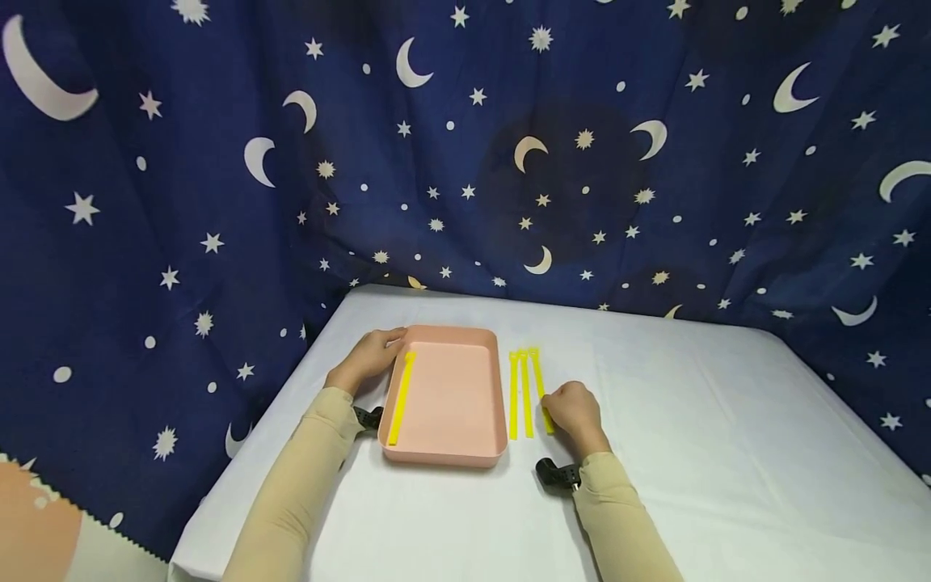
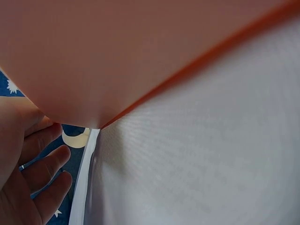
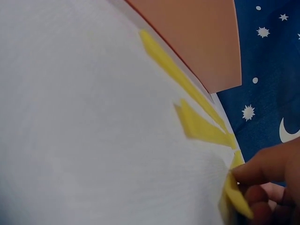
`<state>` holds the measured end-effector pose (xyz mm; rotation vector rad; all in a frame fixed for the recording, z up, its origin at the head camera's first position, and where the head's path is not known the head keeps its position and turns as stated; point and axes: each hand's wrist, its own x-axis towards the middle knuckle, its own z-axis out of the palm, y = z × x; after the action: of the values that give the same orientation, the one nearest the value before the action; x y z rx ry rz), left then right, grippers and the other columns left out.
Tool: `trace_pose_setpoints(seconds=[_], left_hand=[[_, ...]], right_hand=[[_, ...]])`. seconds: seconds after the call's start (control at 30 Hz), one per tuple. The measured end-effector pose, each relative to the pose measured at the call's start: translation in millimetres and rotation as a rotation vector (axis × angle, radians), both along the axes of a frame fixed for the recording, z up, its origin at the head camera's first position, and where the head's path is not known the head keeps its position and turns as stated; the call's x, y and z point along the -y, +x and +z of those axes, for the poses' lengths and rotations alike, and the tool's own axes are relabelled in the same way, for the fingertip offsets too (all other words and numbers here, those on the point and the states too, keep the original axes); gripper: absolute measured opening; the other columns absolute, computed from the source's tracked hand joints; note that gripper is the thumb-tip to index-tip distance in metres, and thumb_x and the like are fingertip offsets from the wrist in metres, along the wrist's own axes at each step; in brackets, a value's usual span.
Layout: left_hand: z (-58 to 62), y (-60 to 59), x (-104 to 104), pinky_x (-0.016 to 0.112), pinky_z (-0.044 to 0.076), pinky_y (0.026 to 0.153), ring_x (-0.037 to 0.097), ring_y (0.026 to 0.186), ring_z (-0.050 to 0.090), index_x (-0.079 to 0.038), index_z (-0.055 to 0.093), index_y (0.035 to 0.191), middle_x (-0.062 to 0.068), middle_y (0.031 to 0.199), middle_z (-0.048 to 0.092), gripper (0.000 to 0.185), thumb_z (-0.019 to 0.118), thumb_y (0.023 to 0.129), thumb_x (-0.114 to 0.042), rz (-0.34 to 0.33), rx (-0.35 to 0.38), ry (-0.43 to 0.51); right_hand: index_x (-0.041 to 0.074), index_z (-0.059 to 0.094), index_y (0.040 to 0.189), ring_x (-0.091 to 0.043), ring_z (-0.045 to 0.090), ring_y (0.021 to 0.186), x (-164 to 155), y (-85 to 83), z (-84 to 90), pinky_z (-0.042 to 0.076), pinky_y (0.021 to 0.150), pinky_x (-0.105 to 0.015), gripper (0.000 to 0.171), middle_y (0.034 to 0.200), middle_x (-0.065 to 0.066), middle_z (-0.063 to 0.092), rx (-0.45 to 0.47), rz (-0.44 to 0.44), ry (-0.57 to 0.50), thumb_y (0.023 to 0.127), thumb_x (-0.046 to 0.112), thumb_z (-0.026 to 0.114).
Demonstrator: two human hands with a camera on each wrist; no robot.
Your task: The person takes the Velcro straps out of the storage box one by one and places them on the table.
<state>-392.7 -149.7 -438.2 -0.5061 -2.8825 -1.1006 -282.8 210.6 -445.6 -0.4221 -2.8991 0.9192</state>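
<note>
A pink tray lies on the white table with one yellow strip inside along its left wall. Right of the tray, three more yellow strips lie side by side. My right hand is at the near end of the rightmost strip. In the right wrist view its fingertips pinch that strip's end. My left hand rests against the tray's far left corner. In the left wrist view its fingers lie loosely spread beside the tray wall.
A dark blue curtain with moons and stars hangs close behind and to the left of the table. The white tablecloth stretches bare to the right of the strips. The table's left edge is near my left forearm.
</note>
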Motion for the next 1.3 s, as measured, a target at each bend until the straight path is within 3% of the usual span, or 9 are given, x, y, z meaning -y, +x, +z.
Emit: trace_pose_setpoints(seconds=[0.3,0.8,1.1,1.3], left_hand=[[-1.3,5.9,2,0.051,0.034,0.122,0.036,0.144,0.042,-0.006,0.049,0.148,0.014,0.152,0.049,0.045,0.046,0.107,-0.025,-0.024,-0.029,-0.002],[0.9,9.8,0,0.052,0.036,0.120,0.038,0.142,0.044,-0.004,0.050,0.146,0.016,0.151,0.050,0.044,0.048,0.106,-0.021,-0.028,-0.039,-0.003],[-0.4,9.4,1,0.051,0.036,0.120,0.038,0.142,0.045,-0.004,0.051,0.146,0.016,0.150,0.051,0.044,0.048,0.106,-0.021,-0.007,-0.029,0.008],[-1.5,7.8,-1,0.051,0.035,0.121,0.037,0.142,0.045,-0.005,0.051,0.146,0.016,0.150,0.051,0.044,0.049,0.105,-0.022,-0.001,-0.031,0.009]], right_hand=[[0.008,0.063,0.064,-0.023,0.056,0.058,3,9.2,-1.3,0.040,0.051,-0.028,0.020,0.061,-0.006,0.061,-0.026,0.002,0.019,0.082,0.016,0.060],[0.004,0.068,0.072,-0.022,0.058,0.062,5,9.4,1.3,0.041,0.053,-0.027,0.018,0.066,-0.006,0.064,-0.009,-0.017,0.007,0.082,0.018,0.061],[-0.001,0.071,0.075,-0.018,0.057,0.058,4,3.8,4.6,0.042,0.049,-0.023,0.022,0.063,-0.007,0.065,-0.065,-0.040,-0.154,0.089,0.014,0.065],[-0.002,0.072,0.082,-0.016,0.059,0.058,14,4.6,21.2,0.045,0.052,-0.022,0.023,0.070,-0.012,0.070,-0.163,-0.013,-0.227,0.092,0.018,0.067]])
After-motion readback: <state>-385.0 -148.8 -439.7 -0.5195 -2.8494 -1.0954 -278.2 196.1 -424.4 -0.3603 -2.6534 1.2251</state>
